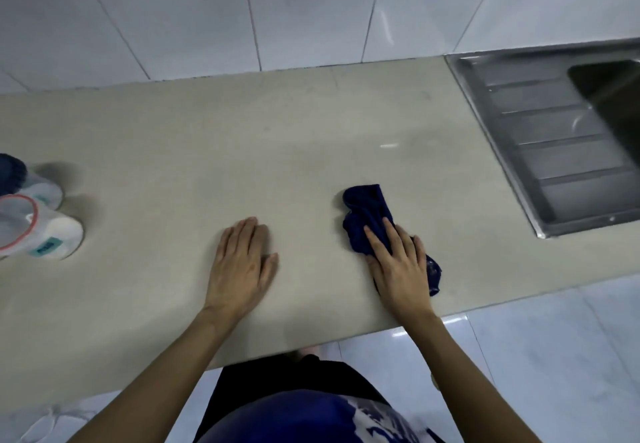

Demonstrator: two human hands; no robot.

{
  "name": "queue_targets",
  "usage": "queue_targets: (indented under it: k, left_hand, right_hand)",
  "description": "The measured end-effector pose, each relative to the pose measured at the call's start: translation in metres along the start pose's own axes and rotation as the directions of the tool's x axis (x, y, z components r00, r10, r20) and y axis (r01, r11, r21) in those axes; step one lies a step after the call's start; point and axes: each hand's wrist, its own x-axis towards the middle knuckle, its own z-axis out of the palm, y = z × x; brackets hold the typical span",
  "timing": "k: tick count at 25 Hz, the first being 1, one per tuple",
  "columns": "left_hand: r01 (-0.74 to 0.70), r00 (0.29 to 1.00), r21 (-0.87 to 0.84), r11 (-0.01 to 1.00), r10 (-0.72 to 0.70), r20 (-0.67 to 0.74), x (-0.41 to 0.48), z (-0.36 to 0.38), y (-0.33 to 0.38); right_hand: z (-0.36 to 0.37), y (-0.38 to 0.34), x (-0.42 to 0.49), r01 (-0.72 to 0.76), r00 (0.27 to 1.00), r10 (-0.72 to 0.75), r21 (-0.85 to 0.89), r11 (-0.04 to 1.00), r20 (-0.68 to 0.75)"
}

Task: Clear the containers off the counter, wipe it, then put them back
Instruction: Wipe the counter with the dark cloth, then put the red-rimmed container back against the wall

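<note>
Right hand [398,266] presses cloth [367,214]; containers [52,231] far left

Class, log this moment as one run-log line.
stage: wiping | right hand: pressing blue cloth on counter | left hand: flat | containers: far left

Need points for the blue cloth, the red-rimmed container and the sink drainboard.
blue cloth [363,205]: head view, on the bunched part beyond the fingers.
red-rimmed container [64,234]: head view, on its white side wall.
sink drainboard [540,131]: head view, on a ribbed steel panel.
</note>
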Motion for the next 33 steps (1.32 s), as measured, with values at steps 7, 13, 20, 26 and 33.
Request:
queue_targets:
  k: [7,13,20,26,33]
  left_hand:
    - [-0.172,0.985,-0.028,0.985,0.173,0.028,0.009,0.002,0.046]
    - [-0.159,0.987,-0.058,0.986,0.159,-0.003,0.000,0.001,0.035]
    - [0.118,0.986,-0.165,0.979,-0.135,-0.096,-0.049,-0.005,-0.038]
    - [0.460,0.865,-0.201,0.865,-0.488,-0.119,-0.106,-0.012,-0.113]
    - [0.631,0.701,-0.321,0.706,-0.696,-0.152,-0.128,-0.014,-0.188]
  right_hand:
    - [-0.018,0.075,-0.021,-0.347,0.937,0.347,0.018,0.938,-0.044]
    - [-0.018,0.070,-0.019,-0.384,0.922,0.383,-0.007,0.923,-0.062]
    - [-0.007,-0.067,0.011,0.107,0.994,-0.107,0.101,0.989,-0.002]
    - [0.003,-0.205,0.035,0.498,0.834,-0.538,0.255,0.829,0.123]
    - [-0.005,-0.325,0.095,0.525,0.772,-0.620,0.409,0.746,0.141]
